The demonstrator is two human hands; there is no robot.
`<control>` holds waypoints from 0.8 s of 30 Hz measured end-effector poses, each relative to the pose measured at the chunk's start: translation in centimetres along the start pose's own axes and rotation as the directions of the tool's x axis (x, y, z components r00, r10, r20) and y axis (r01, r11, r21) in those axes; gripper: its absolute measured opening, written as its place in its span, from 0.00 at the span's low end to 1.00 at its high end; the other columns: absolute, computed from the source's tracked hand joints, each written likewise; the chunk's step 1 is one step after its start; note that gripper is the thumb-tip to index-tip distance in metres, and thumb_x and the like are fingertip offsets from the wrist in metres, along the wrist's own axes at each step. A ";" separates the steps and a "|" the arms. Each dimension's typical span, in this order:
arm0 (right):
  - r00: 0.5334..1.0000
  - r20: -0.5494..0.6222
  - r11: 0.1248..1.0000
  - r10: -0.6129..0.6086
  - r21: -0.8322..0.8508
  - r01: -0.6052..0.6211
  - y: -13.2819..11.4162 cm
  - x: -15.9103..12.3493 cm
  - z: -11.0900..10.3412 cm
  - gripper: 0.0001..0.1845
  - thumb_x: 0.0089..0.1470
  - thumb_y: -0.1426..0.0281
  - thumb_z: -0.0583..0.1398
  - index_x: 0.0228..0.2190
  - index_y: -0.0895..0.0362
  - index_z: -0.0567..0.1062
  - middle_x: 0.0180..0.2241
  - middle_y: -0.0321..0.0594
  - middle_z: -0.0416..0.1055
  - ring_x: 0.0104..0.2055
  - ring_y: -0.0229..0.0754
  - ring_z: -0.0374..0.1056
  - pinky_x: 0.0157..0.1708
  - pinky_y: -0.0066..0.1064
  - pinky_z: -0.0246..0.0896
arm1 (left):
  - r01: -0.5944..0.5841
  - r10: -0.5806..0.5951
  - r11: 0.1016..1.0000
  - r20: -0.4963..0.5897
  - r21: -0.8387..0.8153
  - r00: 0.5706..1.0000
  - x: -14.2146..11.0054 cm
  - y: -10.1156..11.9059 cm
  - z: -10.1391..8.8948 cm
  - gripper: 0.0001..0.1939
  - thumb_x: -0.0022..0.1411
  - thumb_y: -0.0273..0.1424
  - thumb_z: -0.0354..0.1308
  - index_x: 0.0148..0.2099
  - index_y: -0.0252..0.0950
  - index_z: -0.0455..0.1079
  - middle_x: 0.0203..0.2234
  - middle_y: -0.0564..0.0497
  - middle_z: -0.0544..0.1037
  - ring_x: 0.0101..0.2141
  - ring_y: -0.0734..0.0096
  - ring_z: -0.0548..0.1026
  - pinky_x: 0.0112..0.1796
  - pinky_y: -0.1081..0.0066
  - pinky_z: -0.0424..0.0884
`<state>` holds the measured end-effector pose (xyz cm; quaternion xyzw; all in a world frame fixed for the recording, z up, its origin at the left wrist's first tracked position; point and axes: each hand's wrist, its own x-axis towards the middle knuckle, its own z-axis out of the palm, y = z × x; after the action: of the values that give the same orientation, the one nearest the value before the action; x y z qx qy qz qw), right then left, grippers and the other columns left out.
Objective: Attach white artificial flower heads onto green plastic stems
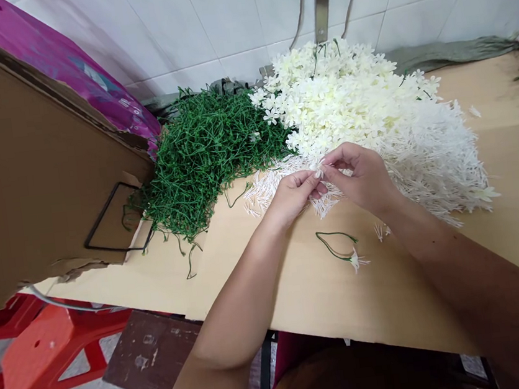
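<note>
Two heaps lie close: white artificial flowers (337, 98) beyond the right hand (359, 175), green artificial stems (203, 151) left of the left hand (297, 191). Both hands pinch a small white floral piece (318, 171); a slack grip could drop it among lookalikes.

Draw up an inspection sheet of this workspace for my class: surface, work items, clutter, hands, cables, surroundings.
Surface: tan tabletop bearing several piles.
Work items: green stem pile, left; white flower pile, back centre; pile of thin white pieces, to its right and front; one stem tipped with a white blossom, nearer the table's front edge.
Clutter: brown cardboard box, left.
Hands: left hand and right hand pinch a small white piece, partly hidden by fingers.
Cables: two cords by the wall, flanking a metal strip; whether electrical, cannot tell.
Surroundings: white tiled wall behind; red stool, lower left.
</note>
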<state>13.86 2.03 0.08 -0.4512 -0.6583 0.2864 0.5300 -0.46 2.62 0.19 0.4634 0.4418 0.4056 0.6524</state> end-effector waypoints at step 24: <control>0.977 0.164 0.949 0.135 0.263 -0.175 0.1 0.4 -0.1 0.13 0.44 0.65 0.66 0.32 0.57 0.71 0.23 0.30 0.65 0.23 0.31 0.60 0.22 0.26 0.56 | -0.350 0.360 0.930 -0.082 0.115 0.929 -0.3 -0.4 -0.2 0.05 0.51 0.22 0.61 0.28 0.34 0.69 0.19 0.58 0.66 0.24 0.81 0.61 0.28 0.78 0.56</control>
<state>14.00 2.47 0.19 -0.4015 -0.6108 0.4482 0.5146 -0.67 2.27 -0.13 0.5460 0.4027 0.5177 0.5212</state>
